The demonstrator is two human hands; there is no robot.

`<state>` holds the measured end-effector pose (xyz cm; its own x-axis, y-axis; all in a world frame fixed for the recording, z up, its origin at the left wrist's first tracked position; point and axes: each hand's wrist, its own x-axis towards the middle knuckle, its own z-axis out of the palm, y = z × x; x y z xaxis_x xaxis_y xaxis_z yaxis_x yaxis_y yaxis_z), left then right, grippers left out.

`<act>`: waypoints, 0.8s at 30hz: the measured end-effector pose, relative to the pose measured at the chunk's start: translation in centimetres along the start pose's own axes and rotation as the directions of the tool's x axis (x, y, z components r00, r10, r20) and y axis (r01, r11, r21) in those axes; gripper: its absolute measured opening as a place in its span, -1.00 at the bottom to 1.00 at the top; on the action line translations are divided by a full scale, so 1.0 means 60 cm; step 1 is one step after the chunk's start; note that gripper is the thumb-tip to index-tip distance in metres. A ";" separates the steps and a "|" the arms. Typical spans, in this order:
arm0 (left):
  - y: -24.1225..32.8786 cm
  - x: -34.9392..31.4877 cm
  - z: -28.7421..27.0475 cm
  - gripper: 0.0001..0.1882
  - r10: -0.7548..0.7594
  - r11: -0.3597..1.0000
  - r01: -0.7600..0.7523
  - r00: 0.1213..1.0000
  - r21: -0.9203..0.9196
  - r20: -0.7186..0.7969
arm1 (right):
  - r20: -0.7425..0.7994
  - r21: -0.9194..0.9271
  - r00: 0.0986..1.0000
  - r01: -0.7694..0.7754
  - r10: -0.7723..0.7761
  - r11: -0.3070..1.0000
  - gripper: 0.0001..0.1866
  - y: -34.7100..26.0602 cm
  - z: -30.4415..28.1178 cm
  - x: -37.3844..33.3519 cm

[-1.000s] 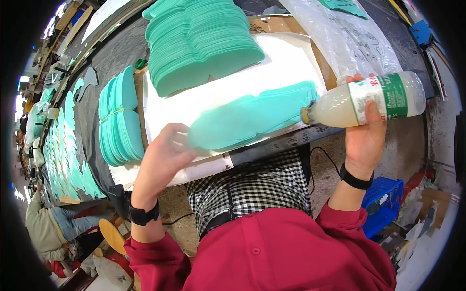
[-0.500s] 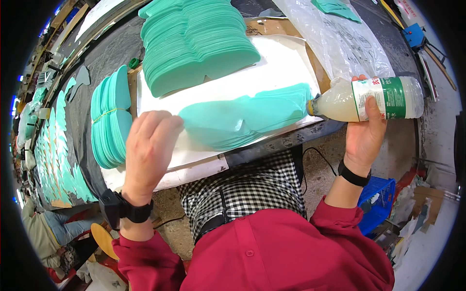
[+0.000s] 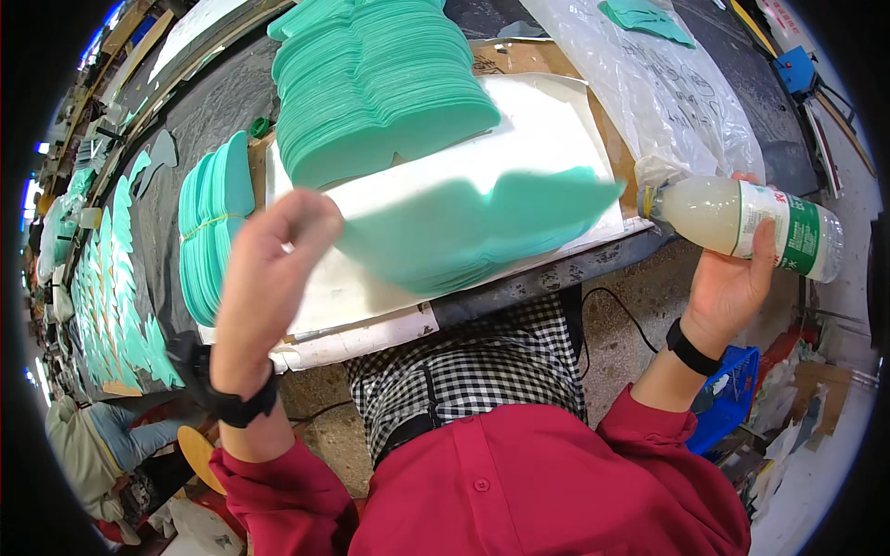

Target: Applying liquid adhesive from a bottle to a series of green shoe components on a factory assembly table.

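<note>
My left hand (image 3: 273,269) is closed in a pinch at the left end of a thin green cut sheet (image 3: 417,227), which is raised and blurred by motion. Beneath it lies a low pile of like sheets (image 3: 473,276) along the near edge of the white paper (image 3: 547,120). My right hand (image 3: 732,292) grips a clear plastic bottle (image 3: 709,215) with cloudy, pale liquid and a green, white and red label. The bottle lies nearly level, its neck pointing left, close to the sheet's right tip.
A tall stack of green sheets (image 3: 380,83) stands behind the white paper. Left of it are a banded bundle (image 3: 213,232) and a green cap (image 3: 261,127). A plastic bag (image 3: 667,83) lies back right; a blue crate (image 3: 728,408) is below. Another person (image 3: 93,454) is at lower left.
My left hand has moved left and tilted, and the top green sheet has come up off the pile with it. The bottle in my right hand has shifted right and slightly down.
</note>
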<state>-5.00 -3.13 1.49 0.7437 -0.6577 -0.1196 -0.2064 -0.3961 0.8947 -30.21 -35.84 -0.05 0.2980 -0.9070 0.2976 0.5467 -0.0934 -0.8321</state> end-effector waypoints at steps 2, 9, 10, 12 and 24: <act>-0.032 -0.008 0.026 -0.90 -0.136 0.991 0.137 0.989 -0.003 0.052 | 0.042 0.040 0.999 -0.034 0.032 0.999 -0.49 -0.005 0.013 -0.002; -0.091 -0.001 0.080 -0.86 -0.177 0.975 0.196 0.970 0.104 -0.168 | 0.373 -0.221 0.923 -0.005 0.089 0.975 -0.44 0.058 0.089 -0.054; -0.094 -0.001 0.083 -0.86 -0.175 0.976 0.194 0.970 0.102 -0.170 | 0.383 -0.294 0.914 -0.019 0.136 0.956 -0.46 0.061 0.108 -0.066; -0.094 -0.003 0.090 -0.85 -0.114 0.965 0.160 0.969 0.206 -0.218 | 0.414 -0.356 0.886 -0.054 0.209 0.933 -0.48 0.065 0.154 -0.086; -0.095 -0.032 0.070 -0.82 -0.187 0.982 0.183 0.972 -0.046 -0.140 | 0.451 -0.482 0.835 -0.070 0.316 0.873 -0.52 0.069 0.186 -0.060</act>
<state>-7.90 -2.31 -5.20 0.8505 -0.4758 -0.2239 -0.0373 -0.4794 0.8768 -20.29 -28.37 0.64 0.7740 -0.6018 0.1966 0.0794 -0.2159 -0.9732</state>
